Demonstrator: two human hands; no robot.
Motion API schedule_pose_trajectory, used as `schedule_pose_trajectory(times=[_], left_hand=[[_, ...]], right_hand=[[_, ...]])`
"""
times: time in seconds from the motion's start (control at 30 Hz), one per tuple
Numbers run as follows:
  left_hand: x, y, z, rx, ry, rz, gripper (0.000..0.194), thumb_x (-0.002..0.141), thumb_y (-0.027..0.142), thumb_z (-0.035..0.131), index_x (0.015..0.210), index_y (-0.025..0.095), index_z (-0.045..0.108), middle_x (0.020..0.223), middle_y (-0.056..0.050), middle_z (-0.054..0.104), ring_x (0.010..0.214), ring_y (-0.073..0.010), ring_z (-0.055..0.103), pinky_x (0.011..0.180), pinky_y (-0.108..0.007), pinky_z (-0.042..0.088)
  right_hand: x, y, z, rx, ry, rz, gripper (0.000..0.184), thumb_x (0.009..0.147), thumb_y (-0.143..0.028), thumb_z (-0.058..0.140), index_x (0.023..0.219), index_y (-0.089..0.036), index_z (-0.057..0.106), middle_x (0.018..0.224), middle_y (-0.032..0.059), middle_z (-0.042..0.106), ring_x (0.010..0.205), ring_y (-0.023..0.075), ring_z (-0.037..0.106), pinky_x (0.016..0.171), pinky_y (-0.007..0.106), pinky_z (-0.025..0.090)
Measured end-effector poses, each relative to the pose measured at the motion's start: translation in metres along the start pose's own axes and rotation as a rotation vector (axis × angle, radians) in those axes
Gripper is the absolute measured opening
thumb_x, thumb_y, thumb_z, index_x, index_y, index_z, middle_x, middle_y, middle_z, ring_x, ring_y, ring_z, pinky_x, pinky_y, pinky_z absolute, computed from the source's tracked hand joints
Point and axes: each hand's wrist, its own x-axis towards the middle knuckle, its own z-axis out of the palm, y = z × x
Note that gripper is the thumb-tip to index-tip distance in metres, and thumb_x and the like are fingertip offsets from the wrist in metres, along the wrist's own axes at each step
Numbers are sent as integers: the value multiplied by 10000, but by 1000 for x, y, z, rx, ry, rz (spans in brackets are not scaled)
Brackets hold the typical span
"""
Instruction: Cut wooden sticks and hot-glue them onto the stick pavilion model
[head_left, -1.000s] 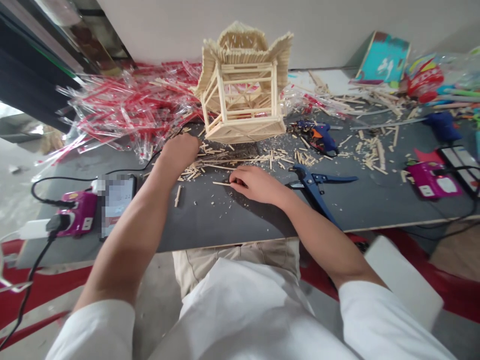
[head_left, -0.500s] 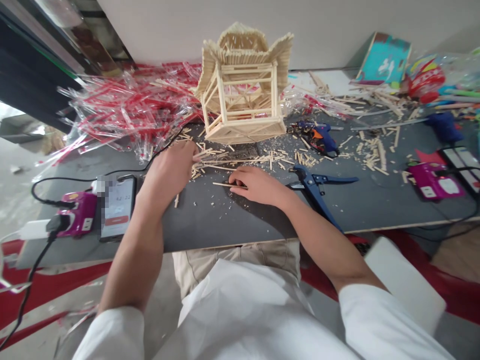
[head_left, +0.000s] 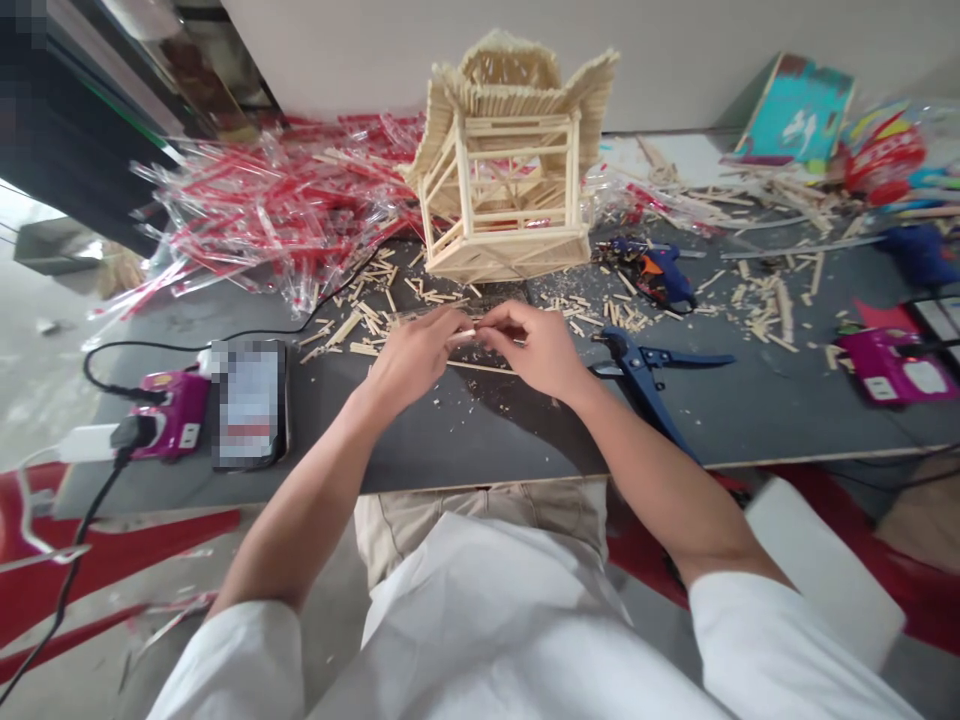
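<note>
My left hand (head_left: 421, 352) is closed on a short pale wooden stick (head_left: 460, 337) just above the table. Pinched fingers of my right hand (head_left: 536, 348) meet that stick's right end; the fingers partly hide it. Below both hands a thin, longer wooden stick (head_left: 481, 368) lies on the dark tabletop, its right end running under my right hand. Behind the hands stands a small pavilion model (head_left: 517, 165) built of wooden sticks, with upswept roof edges. Blue-handled cutters (head_left: 637, 375) lie to the right of my right hand.
Cut stick bits (head_left: 367, 325) litter the table. Red-and-clear plastic wrappers (head_left: 285, 210) are heaped at back left. A blue glue gun (head_left: 664, 275) lies right of the model. A phone (head_left: 250, 405) and a purple power adapter (head_left: 172, 410) with cables sit at left, another purple adapter (head_left: 896, 365) at right.
My left hand has come from the stick bits toward me and right, now with a short stick. My right hand has left the longer stick and met the left. The view shifted slightly.
</note>
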Motion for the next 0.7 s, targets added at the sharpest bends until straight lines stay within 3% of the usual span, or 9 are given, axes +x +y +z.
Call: schedule_pose_trajectory(times=[0.17,0.37,0.57,0.7], left_hand=[[-2,-4,0,-44,120,-99,252,1052,216,533,1200,238,736,1131,-49,819,1029,-198,779,891,-285,538],[-1,-3,2,-182,168,-194,201,1035,283,597,1146,221,752,1094,-41,837,1007,-180,803,898,-265,584],[0,2,4,-183,263,-40,199,1051,292,629,1065,229,817,1066,-28,843,976,-168,791,913,-270,591],[0,-2,11,-199,324,-9,171,1039,306,669,1084,231,816,1064,-24,843,977,-172,803,921,-267,608]], right_hand=[[2,2,-2,13,52,39,198,999,-404,670,1005,-206,686,887,47,764,791,183,709,803,361,568],[4,5,-4,104,80,53,209,969,-412,701,993,-205,680,850,39,746,760,181,695,741,346,548],[3,-1,-4,34,78,23,167,956,-363,708,987,-199,701,916,45,762,796,170,687,782,338,546],[3,3,-1,47,86,-28,152,956,-350,712,966,-198,710,891,40,754,771,164,674,756,333,533]])
